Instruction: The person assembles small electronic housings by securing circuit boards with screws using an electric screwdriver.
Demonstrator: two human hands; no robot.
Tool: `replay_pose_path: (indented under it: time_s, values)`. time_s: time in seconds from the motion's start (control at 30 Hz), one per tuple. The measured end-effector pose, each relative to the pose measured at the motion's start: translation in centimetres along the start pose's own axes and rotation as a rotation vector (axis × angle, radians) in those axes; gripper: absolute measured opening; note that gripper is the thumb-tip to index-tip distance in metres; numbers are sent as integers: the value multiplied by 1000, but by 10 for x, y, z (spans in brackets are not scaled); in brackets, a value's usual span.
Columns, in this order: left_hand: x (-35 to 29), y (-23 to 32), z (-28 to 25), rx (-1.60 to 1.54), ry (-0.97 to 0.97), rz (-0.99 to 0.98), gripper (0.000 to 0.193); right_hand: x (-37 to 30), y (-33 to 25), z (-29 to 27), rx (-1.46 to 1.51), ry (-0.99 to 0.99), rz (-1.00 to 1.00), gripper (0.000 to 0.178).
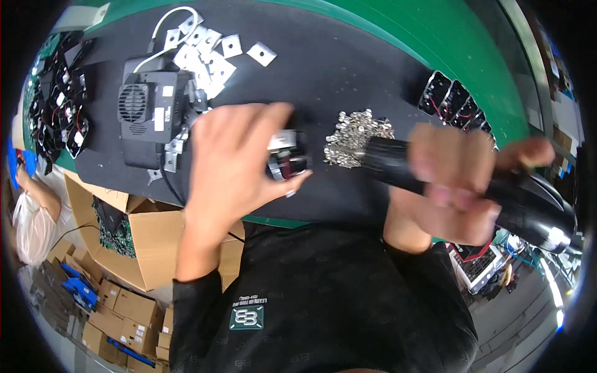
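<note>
Hands at a dark grey work surface [348,68], clock positions read from the centre of view. The left hand [230,158], motion-blurred, grips a small black boxy device [292,163] just toward twelve o'clock, thumb below and fingers above, presumably to steady it. The right hand [454,180] closes round a black cylindrical power screwdriver [535,208] at three o'clock; its bit reaches a heap of small silvery metal screws [357,127] at half past one, probably placed there for easy pickup. The device shows a pale patch and a dark reddish part; finer detail is hidden.
</note>
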State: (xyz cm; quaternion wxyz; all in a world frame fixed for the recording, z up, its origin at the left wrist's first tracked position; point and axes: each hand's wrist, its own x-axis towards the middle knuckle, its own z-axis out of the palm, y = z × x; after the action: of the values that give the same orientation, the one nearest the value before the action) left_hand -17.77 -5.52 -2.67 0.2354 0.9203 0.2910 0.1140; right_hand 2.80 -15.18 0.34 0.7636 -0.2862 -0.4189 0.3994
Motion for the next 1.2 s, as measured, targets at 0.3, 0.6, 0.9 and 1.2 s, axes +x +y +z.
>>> replay_pose_path:
  time_s: [0.3, 0.6, 0.9, 1.2]
  values:
    - [-37, -163, -91, 608, 448, -413, 68, -41, -25, -48, -539, 534, -114, 49]
    - [-33, -164, -97, 487, 333, -300, 69, -27, 9, -61, -352, 557, -247, 56]
    - [46, -3, 0, 169, 117, 42, 40, -43, -29, -49, -241, 536, -219, 62]
    - [71, -25, 11, 202, 5, -12, 16, -59, -53, -55, -231, 378, -189, 45]
